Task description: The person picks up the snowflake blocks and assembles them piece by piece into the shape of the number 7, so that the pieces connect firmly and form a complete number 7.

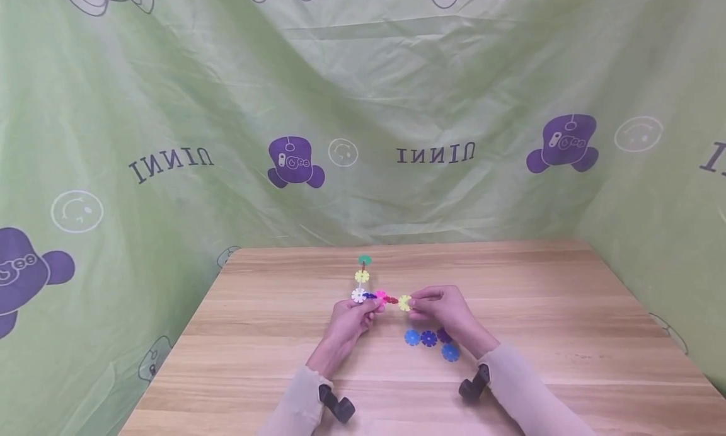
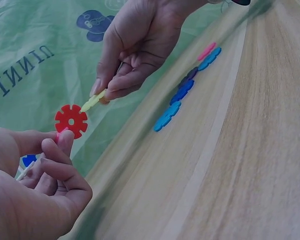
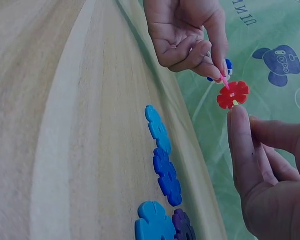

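L: you pinch pink disc | R: you pinch yellow disc, at edge of red disc between your hands | beyond left grip: white disc, green disc | table, nearer you than right grip: blue discs

Head view: bright, soft light across your tabletop, pale sheen low in the middle; cloth shaded along its folds; your yellow disc too small for fine detail. Wrist views: dimmer, cooler, muted; wood grain bowed by your lens; lettering slightly soft.
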A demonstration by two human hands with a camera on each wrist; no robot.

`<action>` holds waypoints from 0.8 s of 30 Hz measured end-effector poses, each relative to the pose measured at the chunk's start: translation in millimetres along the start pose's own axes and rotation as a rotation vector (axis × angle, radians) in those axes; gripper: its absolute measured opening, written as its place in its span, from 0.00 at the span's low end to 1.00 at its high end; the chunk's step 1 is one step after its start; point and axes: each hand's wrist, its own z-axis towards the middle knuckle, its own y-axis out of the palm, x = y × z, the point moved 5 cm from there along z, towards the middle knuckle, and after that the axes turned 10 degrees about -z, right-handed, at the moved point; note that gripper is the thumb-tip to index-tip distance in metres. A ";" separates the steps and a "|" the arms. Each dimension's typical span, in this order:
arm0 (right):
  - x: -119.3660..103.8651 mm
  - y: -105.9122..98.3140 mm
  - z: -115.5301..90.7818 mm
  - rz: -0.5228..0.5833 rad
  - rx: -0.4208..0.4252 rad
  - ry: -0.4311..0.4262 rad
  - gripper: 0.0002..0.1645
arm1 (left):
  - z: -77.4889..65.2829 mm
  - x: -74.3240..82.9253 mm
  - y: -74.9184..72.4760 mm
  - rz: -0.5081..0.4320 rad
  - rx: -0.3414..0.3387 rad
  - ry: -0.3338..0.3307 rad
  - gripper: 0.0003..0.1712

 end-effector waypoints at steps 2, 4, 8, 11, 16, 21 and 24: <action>-0.3 0.6 -0.4 0.004 0.000 -0.005 0.19 | 0.3 -0.7 0.7 0.000 -0.005 -0.005 0.15; -0.4 1.4 -0.6 0.003 -0.001 -0.008 0.19 | 0.5 -1.3 1.1 -0.001 -0.008 -0.009 0.15; -0.4 4.7 -1.1 0.020 0.007 -0.004 0.17 | 0.6 -2.2 0.7 0.003 -0.004 -0.010 0.16; 0.6 7.7 -0.8 0.036 0.015 0.007 0.16 | -0.3 -2.6 -0.6 0.014 0.008 -0.004 0.16; 3.1 10.9 1.1 0.029 0.020 0.021 0.17 | -1.0 -5.1 -1.6 0.024 0.020 -0.008 0.13; 2.1 11.3 1.6 0.030 0.035 0.021 0.17 | -0.7 -4.0 -0.2 0.033 0.032 0.016 0.12; 0.6 12.8 1.7 0.046 0.033 0.013 0.18 | -0.5 -3.3 -0.7 0.035 0.037 0.020 0.12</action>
